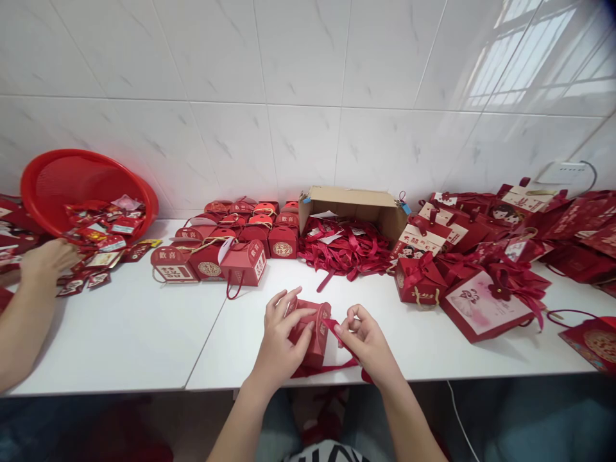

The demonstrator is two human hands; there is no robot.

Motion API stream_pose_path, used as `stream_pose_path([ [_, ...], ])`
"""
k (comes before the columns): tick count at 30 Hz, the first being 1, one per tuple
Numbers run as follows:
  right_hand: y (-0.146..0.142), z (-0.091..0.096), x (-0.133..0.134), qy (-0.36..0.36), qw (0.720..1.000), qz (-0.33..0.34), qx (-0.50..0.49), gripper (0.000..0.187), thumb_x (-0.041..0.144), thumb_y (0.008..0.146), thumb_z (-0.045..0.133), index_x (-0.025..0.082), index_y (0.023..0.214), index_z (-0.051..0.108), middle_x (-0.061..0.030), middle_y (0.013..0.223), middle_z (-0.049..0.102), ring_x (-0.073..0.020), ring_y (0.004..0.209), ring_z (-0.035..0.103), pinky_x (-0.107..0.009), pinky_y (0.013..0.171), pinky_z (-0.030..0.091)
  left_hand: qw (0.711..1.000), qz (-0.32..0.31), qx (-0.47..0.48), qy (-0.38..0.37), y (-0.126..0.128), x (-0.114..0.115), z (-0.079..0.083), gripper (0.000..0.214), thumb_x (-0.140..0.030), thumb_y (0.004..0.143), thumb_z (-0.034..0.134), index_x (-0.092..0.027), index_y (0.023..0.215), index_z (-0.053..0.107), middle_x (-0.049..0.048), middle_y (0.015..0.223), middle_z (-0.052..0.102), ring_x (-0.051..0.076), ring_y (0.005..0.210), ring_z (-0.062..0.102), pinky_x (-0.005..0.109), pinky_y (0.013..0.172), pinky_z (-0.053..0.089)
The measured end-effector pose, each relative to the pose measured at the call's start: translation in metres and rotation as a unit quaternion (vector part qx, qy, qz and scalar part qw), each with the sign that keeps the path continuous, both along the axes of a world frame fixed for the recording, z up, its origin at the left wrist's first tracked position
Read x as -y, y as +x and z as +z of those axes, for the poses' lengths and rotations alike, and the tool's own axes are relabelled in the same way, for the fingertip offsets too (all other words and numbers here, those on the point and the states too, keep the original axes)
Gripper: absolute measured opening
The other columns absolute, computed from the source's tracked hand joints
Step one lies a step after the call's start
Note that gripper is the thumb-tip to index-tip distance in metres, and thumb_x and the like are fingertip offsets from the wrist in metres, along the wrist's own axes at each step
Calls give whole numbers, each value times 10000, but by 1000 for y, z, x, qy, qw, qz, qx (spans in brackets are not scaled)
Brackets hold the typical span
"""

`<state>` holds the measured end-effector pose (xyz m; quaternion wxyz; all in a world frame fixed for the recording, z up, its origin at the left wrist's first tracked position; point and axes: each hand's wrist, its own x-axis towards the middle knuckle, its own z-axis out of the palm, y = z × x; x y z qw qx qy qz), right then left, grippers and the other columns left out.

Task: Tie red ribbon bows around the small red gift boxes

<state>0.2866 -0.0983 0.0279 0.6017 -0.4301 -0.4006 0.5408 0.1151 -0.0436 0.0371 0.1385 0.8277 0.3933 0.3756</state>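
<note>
A small red gift box (316,346) stands on the white table right in front of me. My left hand (283,327) rests around its left side and top, thumb and fingers on the lid. To the right of the box, my right hand (360,337) pinches a red ribbon (337,330) between thumb and fingertips. More of that ribbon trails under the box and along the table edge. Behind the box, a brown cardboard carton (359,197) lies on its side with a heap of red ribbons (344,250) spilling out.
Rows of red gift boxes (244,263) stand at the centre left. A tilted red basket (89,157) spills wrapped sweets (103,240) at far left, where another person's hand (51,260) reaches. Decorated boxes and bags (486,301) crowd the right. A white table (139,340) meets the tiled wall.
</note>
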Motion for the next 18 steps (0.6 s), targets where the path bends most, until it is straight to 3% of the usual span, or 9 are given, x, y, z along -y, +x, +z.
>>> stream_pose_path([
  [18, 2, 4, 0, -10, 1000, 4, 27, 384, 418, 751, 676, 227, 775, 343, 89, 589, 465, -81, 525, 460, -204, 531, 345, 1000, -7, 8, 6, 1, -2, 2, 224, -159, 810, 556, -278, 964, 668, 37, 1279, 524, 266, 1239, 346, 512, 1009, 383],
])
